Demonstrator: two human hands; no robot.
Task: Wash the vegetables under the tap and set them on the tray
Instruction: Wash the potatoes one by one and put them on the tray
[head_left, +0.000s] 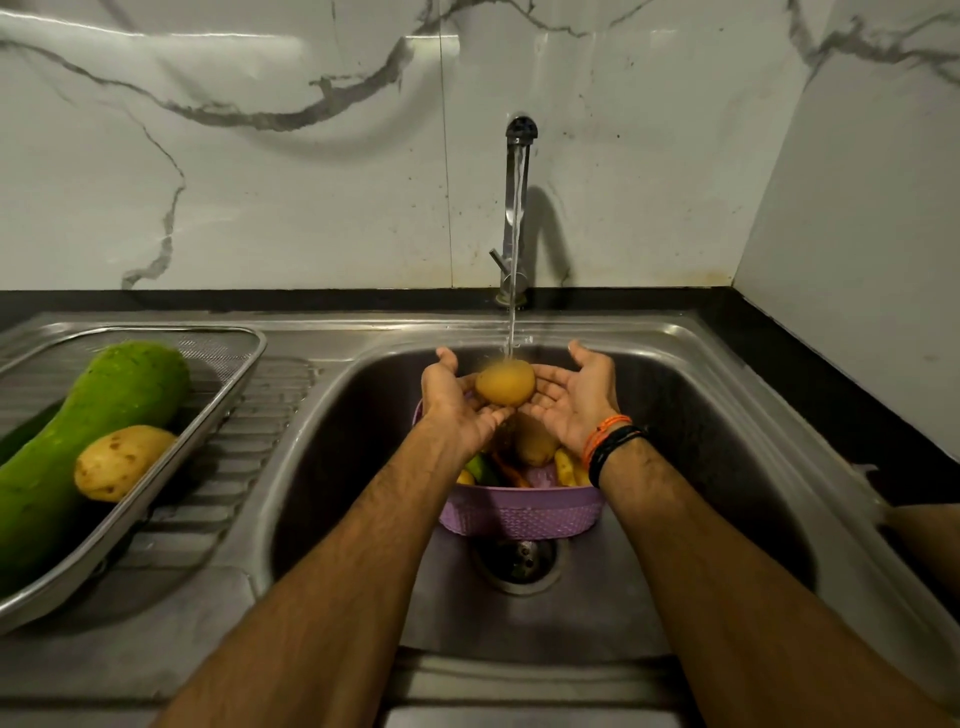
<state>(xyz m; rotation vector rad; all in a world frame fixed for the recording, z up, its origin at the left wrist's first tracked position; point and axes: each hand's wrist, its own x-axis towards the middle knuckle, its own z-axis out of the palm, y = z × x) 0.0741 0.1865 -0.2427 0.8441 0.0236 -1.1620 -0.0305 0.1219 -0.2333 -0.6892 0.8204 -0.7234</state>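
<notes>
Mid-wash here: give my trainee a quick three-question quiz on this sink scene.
1. True or false: water from the tap falls on the potato between the left hand and right hand.
2. Which two vegetables lie on the steel tray?
3. Where is the purple basket? A) counter B) sink C) tray

Key: 1 true; 2 a green gourd and a potato; 3 B.

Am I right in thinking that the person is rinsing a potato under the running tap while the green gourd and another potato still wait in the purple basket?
Not quite. The head view shows the green gourd and the other potato already lying on the steel tray left of the sink, not in the purple basket. The rest holds: both hands, left hand and right hand, cup a potato under the running tap.
</notes>
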